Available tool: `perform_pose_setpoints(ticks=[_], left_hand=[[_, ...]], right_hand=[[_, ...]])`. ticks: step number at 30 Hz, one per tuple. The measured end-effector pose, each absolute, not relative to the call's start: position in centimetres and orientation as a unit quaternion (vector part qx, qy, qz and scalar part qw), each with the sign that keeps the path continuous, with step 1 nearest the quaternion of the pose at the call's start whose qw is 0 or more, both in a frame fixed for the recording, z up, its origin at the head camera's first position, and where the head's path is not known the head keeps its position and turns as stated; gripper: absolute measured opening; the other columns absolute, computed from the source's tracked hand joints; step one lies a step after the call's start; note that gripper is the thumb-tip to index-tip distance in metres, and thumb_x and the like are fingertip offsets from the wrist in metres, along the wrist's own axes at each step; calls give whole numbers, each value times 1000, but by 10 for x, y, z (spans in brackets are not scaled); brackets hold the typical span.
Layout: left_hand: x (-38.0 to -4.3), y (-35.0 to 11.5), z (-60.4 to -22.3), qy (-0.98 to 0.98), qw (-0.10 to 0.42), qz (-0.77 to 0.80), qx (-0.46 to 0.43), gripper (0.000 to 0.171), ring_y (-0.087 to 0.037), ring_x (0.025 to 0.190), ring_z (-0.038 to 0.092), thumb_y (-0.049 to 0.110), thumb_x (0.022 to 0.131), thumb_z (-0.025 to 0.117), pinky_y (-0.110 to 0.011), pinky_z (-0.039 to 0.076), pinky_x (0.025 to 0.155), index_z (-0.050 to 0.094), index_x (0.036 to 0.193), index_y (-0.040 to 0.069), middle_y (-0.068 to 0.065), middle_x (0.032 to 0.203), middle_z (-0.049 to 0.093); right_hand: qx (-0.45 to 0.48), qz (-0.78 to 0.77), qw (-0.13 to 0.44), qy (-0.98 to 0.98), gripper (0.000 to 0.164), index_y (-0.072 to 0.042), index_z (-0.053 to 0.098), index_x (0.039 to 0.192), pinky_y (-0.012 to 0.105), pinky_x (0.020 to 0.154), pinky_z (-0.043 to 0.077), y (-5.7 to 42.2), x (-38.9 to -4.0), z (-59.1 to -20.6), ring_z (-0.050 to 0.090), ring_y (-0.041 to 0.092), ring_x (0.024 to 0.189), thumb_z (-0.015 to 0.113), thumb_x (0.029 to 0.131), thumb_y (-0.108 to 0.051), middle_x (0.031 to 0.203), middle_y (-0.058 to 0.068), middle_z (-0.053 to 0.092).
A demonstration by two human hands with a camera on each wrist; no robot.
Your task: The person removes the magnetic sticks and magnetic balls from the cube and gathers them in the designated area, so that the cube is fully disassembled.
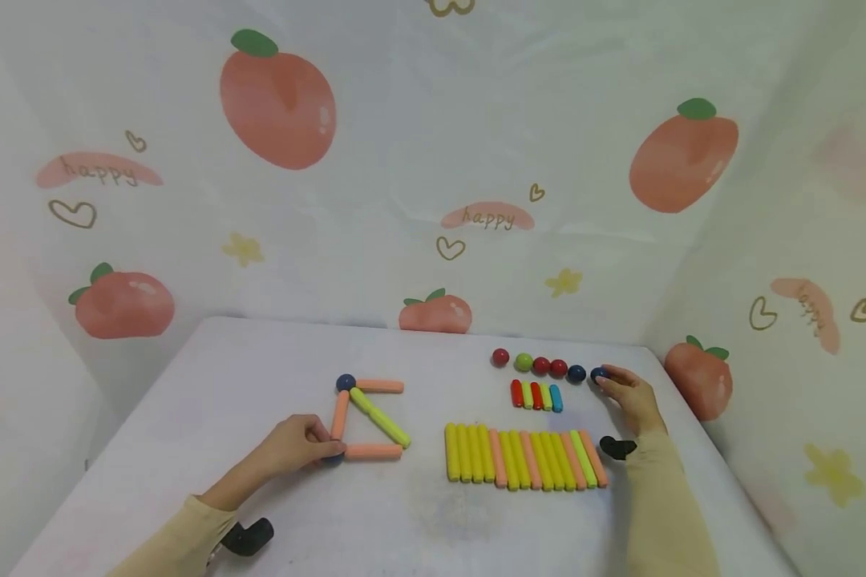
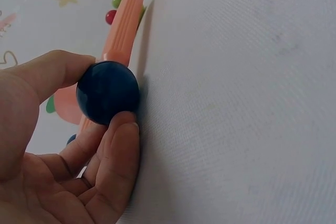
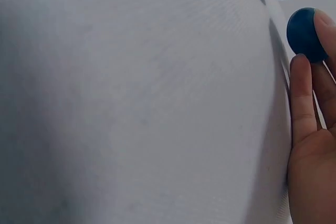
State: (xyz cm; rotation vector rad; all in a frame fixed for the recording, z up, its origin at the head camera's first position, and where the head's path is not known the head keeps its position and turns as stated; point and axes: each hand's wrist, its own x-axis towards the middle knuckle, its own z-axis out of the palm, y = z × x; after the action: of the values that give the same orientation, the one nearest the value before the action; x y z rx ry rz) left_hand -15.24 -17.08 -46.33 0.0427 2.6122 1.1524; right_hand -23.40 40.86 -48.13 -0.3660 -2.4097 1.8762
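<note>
My left hand [image 1: 297, 443] pinches a dark blue ball [image 2: 107, 93] between thumb and fingers at the lower left corner of a stick shape. From that ball a pink stick [image 1: 374, 452] runs right, and another pink stick [image 1: 340, 415] leads up to a second blue ball [image 1: 345, 383]. At this upper ball, a third pink stick [image 1: 380, 386] points right and a lime-green stick [image 1: 381, 418] slants down right. My right hand [image 1: 633, 399] grips another blue ball [image 3: 304, 35] by thumb and fingertips, at the right end of a row of balls.
Beside the right hand's ball is a blue ball [image 1: 576, 374], then red balls [image 1: 541, 366] and a green ball [image 1: 524, 362]. Below them lie several short sticks [image 1: 537, 395]. A long row of yellow sticks [image 1: 514, 459], with pink and green ones, lies nearer. White printed cloth [image 1: 375, 240] surrounds the table.
</note>
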Motion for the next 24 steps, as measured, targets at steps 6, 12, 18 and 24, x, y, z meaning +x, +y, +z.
perform_pose_setpoints(ticks=[6,12,18,24], left_hand=[[-152,-169,-462,906,143,398,10,29,-14,62,56,30,82,80,-27,48,57,63,86,7,-3,70,62],[-152,-170,-460,904,144,403,14,30,-14,61,56,31,82,79,-27,47,56,62,86,7,-3,69,61],[-151,-171,-461,904,145,401,18,31,-14,61,57,32,82,79,-27,47,56,61,85,7,-2,68,62],[-151,-172,-461,905,148,399,16,31,-14,62,57,33,82,79,-26,46,56,61,85,8,-2,68,62]], right_hand=[[-133,583,35,-801,60,-1,47,143,4,80,47,406,-233,-481,57,-13,89,67,95,-29,94,-32,59],[-145,565,17,-812,61,-6,45,147,7,88,45,407,-234,-481,54,-12,96,65,96,-34,105,-28,57],[-147,552,-7,-821,66,-8,43,149,14,98,46,408,-233,-476,52,-15,96,67,94,-36,106,-30,56],[-142,545,-12,-826,68,-8,42,149,15,99,45,409,-231,-475,52,-17,95,68,93,-37,117,-23,58]])
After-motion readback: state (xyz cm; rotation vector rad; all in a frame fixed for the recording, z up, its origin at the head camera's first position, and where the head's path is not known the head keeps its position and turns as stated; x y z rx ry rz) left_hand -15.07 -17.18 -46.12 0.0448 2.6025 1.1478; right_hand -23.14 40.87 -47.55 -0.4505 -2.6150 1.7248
